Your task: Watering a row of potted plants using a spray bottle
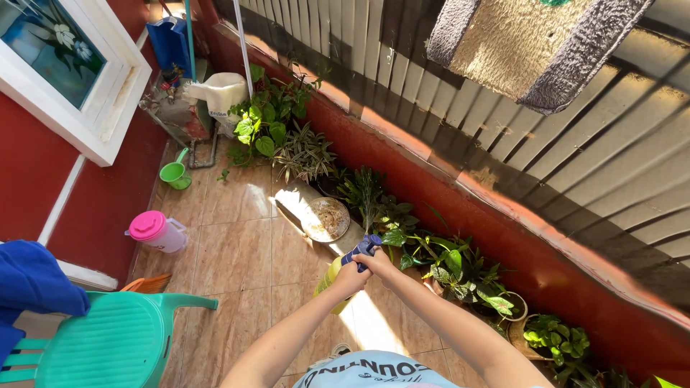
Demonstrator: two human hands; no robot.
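Spray bottle [343, 267] gripped between left hand [350, 278], right hand [376, 262], above tiled floor [237, 251]

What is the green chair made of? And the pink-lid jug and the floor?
The green chair looks like moulded plastic: one even colour, ribbed seat, soft sheen. The jug with the pink lid also seems plastic, with a pale, slightly see-through body. The floor looks like glazed ceramic tile: straight grout lines, marbled beige pattern, and a bright glare where the sun hits.
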